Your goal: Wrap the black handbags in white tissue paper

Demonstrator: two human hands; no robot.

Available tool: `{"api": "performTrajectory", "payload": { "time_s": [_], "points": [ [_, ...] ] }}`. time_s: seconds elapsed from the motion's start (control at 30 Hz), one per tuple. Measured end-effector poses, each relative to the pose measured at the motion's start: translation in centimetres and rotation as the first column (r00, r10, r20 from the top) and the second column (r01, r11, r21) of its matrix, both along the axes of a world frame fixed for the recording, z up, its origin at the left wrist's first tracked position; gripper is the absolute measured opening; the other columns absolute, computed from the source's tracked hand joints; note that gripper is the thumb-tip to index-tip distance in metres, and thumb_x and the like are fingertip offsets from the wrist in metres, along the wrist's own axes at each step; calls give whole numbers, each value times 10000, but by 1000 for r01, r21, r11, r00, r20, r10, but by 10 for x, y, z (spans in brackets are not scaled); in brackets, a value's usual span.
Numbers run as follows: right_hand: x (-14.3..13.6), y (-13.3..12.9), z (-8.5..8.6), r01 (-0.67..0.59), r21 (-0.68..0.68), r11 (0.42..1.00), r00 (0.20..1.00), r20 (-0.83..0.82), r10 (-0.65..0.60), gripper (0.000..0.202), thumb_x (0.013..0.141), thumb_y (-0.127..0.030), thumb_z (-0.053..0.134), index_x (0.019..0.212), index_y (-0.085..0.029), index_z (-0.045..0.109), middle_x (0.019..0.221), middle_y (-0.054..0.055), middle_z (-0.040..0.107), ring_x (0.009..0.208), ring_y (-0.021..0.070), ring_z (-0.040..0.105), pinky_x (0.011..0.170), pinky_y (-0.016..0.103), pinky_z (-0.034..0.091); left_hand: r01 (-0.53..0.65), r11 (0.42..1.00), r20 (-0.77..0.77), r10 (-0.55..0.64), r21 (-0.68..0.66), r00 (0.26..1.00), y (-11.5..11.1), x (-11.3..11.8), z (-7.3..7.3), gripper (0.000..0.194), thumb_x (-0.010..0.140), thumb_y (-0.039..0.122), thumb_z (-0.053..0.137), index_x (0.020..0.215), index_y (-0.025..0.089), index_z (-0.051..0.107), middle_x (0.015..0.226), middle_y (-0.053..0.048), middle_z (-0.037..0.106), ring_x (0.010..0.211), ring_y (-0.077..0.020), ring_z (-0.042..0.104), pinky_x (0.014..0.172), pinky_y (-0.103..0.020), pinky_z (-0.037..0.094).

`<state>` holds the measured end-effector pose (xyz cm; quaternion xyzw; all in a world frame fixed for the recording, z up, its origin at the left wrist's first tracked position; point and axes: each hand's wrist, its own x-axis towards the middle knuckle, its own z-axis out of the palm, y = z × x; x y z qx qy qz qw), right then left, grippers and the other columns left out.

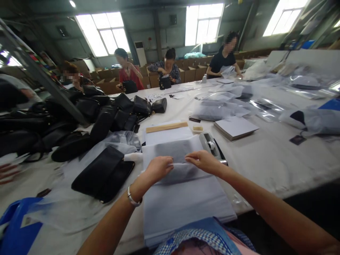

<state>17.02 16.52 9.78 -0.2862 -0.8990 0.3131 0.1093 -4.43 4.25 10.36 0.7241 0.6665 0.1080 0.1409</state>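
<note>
White sheet (156,150) in both hands (160,166) (204,162); the dark tag (194,119) beyond seems unreadable.

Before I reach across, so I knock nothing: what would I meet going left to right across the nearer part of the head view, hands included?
Blue object, nearest black bag, left hand, right hand, white-topped board stack, dark tag.

The paper sheets (186,202) look matt, the black bag (102,175) smooth and leathery, the plastic wrapping (269,110) glossy.

No lettering, number, brand or sign can be read anywhere here.
</note>
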Motion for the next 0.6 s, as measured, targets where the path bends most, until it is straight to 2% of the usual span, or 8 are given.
{"api": "performTrajectory", "payload": {
  "time_s": [0.1, 0.17, 0.23, 0.3, 0.33, 0.4, 0.6],
  "points": [
    [1, -11, 4, 33, 137, 990, 999, -5, -32, 488, 889, -561, 571, 1262, -253, 641, 1094, 56, 744, 983, 252, 691, 874, 360, 519, -30, 999, -34, 30, 12, 999, 3, 2, -4, 192, 921, 293, 554, 1019, 229, 706, 986, -62, 755, 924, -240, 701, 802, -308, 502],
    [-1, -15, 3, -16, 266, 964, 1000, 29, 8, 590, 835, -548, 656, 1323, -223, 584, 1194, 92, 703, 1059, 281, 662, 922, 405, 505, -43, 999, -55, 44, 18, 998, 3, 2, -4, 179, 930, 298, 545, 983, 231, 703, 921, -56, 756, 868, -235, 704, 752, -293, 490],
    [-6, -12, -2, -92, 375, 922, 995, 70, 71, 449, 829, -411, 705, 1226, -210, 645, 1244, 99, 675, 1108, 288, 634, 971, 424, 474, -54, 998, -77, 56, 25, 995, 4, 1, -4, 172, 938, 304, 539, 942, 234, 696, 876, -52, 753, 827, -230, 704, 714, -281, 473],
    [-12, -4, -8, -131, 417, 899, 990, 94, 101, 176, 847, -253, 680, 1015, -217, 720, 1214, 67, 692, 1081, 266, 640, 979, 407, 460, -65, 997, -95, 68, 34, 993, 4, 1, -5, 171, 946, 313, 534, 932, 238, 687, 852, -49, 749, 802, -226, 703, 687, -271, 458],
    [-14, 1, -12, -130, 421, 898, 991, 93, 100, 102, 852, -202, 661, 926, -220, 729, 1194, 49, 702, 1062, 253, 646, 971, 392, 460, -71, 997, -102, 74, 40, 992, 4, 0, -6, 173, 951, 317, 529, 936, 240, 683, 846, -47, 747, 792, -224, 703, 674, -267, 452],
    [-18, 9, -17, -105, 416, 903, 994, 69, 84, 96, 855, -169, 645, 851, -223, 725, 1161, 27, 717, 1037, 237, 653, 948, 372, 465, -82, 995, -109, 87, 56, 990, 5, -1, -10, 177, 961, 322, 518, 943, 242, 675, 842, -44, 745, 778, -222, 703, 653, -260, 440],
    [-20, 19, -20, -64, 394, 917, 998, 26, 58, 102, 893, -230, 621, 871, -239, 720, 1101, 25, 728, 1014, 210, 656, 909, 345, 467, -118, 987, -78, 127, 110, 989, 8, -8, -21, 152, 972, 312, 514, 972, 248, 652, 915, -22, 751, 845, -214, 707, 674, -255, 438]
  ]
}}
